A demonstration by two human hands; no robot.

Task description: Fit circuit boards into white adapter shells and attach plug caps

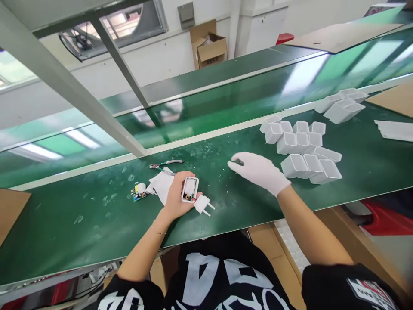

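Observation:
My bare left hand (177, 199) is wrapped round a white plastic housing (190, 189), its open end facing up with electronic parts inside. A white plug piece (202, 204) with two prongs hangs at the housing's lower right edge, joined by a red wire. My right hand (258, 170), in a white glove, hovers over the green table to the right. Its thumb and forefinger curl toward each other, and whether something small is between them cannot be made out. Beside my left hand lie white sheets (161, 185), pliers (166, 163) and a small circuit board (139, 191).
Several white open housings (302, 140) stand at the right on the green table (97, 215), with more (345, 105) farther back. A slanted metal post (80, 90) rises at the left. Cardboard (11, 211) lies at the far left edge. A cardboard box (209, 49) sits behind.

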